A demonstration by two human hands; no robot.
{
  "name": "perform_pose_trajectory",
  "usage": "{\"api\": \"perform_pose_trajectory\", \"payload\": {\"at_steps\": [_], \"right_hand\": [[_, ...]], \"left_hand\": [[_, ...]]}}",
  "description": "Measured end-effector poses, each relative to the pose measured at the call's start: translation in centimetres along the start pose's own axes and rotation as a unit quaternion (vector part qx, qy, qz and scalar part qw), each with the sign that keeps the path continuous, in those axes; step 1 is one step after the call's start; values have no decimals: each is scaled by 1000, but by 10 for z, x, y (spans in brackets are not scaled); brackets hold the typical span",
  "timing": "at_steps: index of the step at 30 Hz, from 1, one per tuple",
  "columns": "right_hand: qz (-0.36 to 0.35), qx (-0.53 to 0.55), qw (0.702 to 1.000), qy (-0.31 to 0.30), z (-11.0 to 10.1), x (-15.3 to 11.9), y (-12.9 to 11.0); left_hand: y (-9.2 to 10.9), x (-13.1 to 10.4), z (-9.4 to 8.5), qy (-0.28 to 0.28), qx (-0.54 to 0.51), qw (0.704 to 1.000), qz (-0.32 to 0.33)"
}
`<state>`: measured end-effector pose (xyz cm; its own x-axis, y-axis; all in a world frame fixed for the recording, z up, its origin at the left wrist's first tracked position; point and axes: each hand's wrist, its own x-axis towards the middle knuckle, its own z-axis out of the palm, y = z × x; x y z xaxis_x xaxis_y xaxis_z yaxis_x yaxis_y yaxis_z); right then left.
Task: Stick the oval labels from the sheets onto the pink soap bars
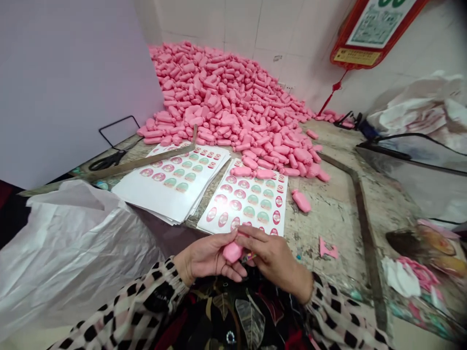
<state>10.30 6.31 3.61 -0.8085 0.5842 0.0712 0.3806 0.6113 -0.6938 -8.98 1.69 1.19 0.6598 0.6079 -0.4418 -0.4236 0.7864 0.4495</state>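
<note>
My left hand (207, 256) is curled palm up around a small pink plastic bottle (232, 253), close to my body. Over it comes my right hand (277, 260), fingertips touching the bottle's top end. Tucked in the right fingers is a small tool (249, 256) with a yellow, colourful end; its kind cannot be made out. Just beyond the hands lies a sheet of round and oval stickers (251, 204), pink and green. To its left sits a stack of similar sticker sheets (146, 192), with some blank paper showing. One loose pink bottle (301, 201) lies to the right.
A large heap of pink bottles (233, 102) rises against the tiled wall. Black scissors (108, 160) and a bent metal strip (142, 162) lie at left, above a white plastic bag (76, 243). Another metal strip (363, 218), a pink scrap (328, 249) and clear bags (419, 175) are at right.
</note>
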Motion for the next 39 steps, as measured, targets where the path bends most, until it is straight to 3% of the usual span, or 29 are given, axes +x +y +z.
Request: {"api": "perform_pose_trajectory", "payload": {"at_steps": [5, 10, 13, 16, 19, 24, 26, 27, 30, 32, 34, 39], "right_hand": [[72, 214, 968, 114, 9, -12, 2], [145, 261, 950, 94, 9, -13, -1], [219, 279, 924, 145, -3, -16, 10], [269, 233, 908, 220, -16, -25, 36], [290, 118, 908, 280, -22, -35, 63], [329, -109, 898, 270, -25, -34, 86], [332, -142, 894, 264, -29, -25, 90], [338, -152, 891, 262, -32, -19, 92], [373, -167, 878, 249, -42, -2, 102], [393, -170, 871, 240, -47, 7, 111], [403, -172, 867, 238, -51, 11, 118], [405, -191, 861, 243, -51, 12, 126]], "left_hand": [[-17, 3, 7, 23, 31, 999, 35], [-17, 8, 16, 52, 86, 994, 32], [-16, 6, 13, 75, 115, 989, 45], [-17, 2, 9, 80, 147, 984, 60], [-16, 2, 8, 110, 174, 976, 71], [0, 18, 19, 149, 297, 939, 90], [12, 29, 26, 171, 417, 885, 121], [18, 35, 30, 188, 485, 841, 150], [37, 56, 38, 213, 699, 651, 208], [49, 72, 41, 200, 808, 519, 195], [57, 89, 43, 192, 838, 475, 188], [68, 122, 42, 172, 869, 434, 165]]}}
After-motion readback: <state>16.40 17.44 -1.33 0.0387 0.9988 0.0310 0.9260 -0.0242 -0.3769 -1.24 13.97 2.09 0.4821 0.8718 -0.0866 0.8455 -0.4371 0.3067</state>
